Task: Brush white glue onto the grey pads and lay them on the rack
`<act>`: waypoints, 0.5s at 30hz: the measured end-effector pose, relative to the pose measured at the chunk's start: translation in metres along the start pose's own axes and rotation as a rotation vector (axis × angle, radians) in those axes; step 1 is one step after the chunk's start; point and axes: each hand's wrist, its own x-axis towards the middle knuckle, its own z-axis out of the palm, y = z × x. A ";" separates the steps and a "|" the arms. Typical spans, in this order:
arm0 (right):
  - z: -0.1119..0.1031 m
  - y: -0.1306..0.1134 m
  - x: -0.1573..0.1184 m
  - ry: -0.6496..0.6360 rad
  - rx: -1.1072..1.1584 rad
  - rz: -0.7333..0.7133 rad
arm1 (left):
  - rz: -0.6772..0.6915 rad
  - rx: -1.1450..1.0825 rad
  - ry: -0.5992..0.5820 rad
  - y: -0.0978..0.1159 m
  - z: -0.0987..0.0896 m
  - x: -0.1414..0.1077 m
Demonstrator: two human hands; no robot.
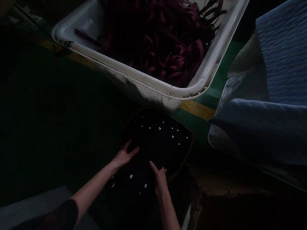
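A dark bundle with white specks (153,144) lies low in the middle of the head view; the dim light hides what it is made of. My left hand (124,156) is at its left side, with thumb and fingers spread apart. On the near right side of the bundle is my right hand (160,176), its thumb stretched out and apart; its other fingers are partly lost in the dark. Both hands look to be touching or just over the dark surface, and I see nothing gripped in either.
A white plastic tub (136,73) full of dark maroon straps (173,55) stands beyond the bundle. Blue quilted-looking sheeting (294,53) is at the right, above a brown board-like edge (217,184). A yellow line (198,109) crosses the green floor (70,95).
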 end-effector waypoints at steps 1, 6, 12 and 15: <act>-0.005 0.011 0.021 0.061 -0.022 0.011 | 0.011 0.124 0.034 -0.005 0.016 0.019; -0.029 0.047 0.077 0.218 -0.119 0.025 | 0.132 0.498 0.192 -0.032 0.066 0.063; -0.041 0.049 0.084 0.428 -0.315 -0.047 | 0.204 0.561 0.137 -0.031 0.037 0.098; -0.057 0.041 0.090 0.538 -0.491 -0.050 | 0.235 0.539 0.075 -0.034 0.023 0.118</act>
